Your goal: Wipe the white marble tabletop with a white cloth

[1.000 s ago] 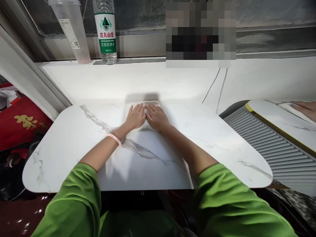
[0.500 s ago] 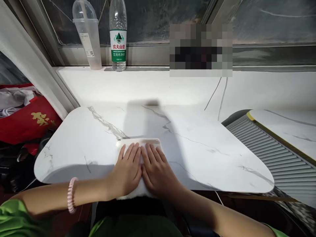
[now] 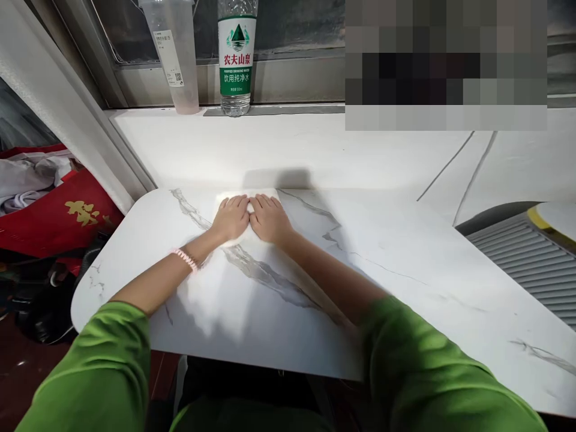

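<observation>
Both my hands lie palm down on a folded white cloth near the back edge of the white marble-patterned table. My left hand, below a pink coil bracelet, presses on the cloth's left half with its fingers laid forward. My right hand covers the right half, fingers forward too, and the two thumbs meet in the middle. Most of the cloth is hidden under the hands; only its edges show. Neither hand is wrapped round anything.
A clear plastic cup and a labelled water bottle stand on the window ledge. Cables hang down the white wall at right. Beyond the table is a ribbed grey panel. A red bag sits at left.
Both hands have slid the cloth forward, from near the table's front edge to its back edge by the wall. My arms are now stretched out, and the view has shifted closer.
</observation>
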Tool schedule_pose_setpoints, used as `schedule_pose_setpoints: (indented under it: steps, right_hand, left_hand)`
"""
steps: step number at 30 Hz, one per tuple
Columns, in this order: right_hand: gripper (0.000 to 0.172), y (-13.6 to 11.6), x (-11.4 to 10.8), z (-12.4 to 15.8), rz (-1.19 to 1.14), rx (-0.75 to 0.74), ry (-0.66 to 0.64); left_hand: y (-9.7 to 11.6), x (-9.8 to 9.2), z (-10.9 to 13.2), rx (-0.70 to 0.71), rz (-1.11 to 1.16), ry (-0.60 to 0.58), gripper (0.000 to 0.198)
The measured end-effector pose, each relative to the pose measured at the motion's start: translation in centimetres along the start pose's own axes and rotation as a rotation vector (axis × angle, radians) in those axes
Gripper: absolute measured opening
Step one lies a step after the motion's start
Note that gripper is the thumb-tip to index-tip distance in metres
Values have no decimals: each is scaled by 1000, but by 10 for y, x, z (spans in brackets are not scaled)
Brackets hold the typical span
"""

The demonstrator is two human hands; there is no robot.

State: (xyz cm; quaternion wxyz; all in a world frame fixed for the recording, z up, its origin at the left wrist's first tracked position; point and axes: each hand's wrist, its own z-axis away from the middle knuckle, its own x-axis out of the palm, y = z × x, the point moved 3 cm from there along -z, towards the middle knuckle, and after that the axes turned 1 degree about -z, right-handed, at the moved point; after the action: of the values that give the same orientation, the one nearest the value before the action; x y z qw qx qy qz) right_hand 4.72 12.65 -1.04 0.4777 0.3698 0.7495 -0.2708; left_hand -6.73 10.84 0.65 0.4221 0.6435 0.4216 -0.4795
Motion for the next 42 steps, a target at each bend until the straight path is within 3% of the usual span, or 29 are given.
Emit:
schedule_pose_setpoints:
  steps: [3, 6, 10, 14, 18, 26, 28, 31, 34, 36, 42]
  right_hand:
    - [41, 14, 11, -30, 6, 53, -14]
    - [41, 23, 17, -43, -27, 88, -9]
    - [43, 25, 17, -42, -68, 93, 29]
    - [48, 19, 10, -30, -64, 100, 11]
    - [50, -3, -5, 7, -75, 65, 1]
    - [58, -102, -52, 137, -92, -70, 34]
    - [60, -122, -60, 152, -117, -106, 11]
    - [63, -134, -63, 156, -147, -163, -18]
    - [63, -127, -55, 140, -164, -252, -30]
    - [62, -116, -45, 120, -169, -288, -26]
    - [57, -74, 4, 16, -128, -143, -45]
  left_hand:
    - [-15, 2, -35, 21, -19, 17, 48]
    - [-24, 5, -54, 48, -18, 9, 48]
    - [-26, 6, -57, 49, -4, -10, 49]
    - [-19, 5, -43, 14, -15, -34, 49]
    - [0, 1, 4, 9, -41, -22, 51]
    - [42, -25, 175, 127, 8, 38, 53]
    - [44, -31, 202, 107, 16, 40, 54]
    - [43, -36, 219, 81, 21, 41, 56]
    - [35, -34, 210, 73, 17, 14, 56]
    - [22, -30, 190, 54, 4, -3, 55]
    - [-44, -16, 78, 19, -2, -58, 53]
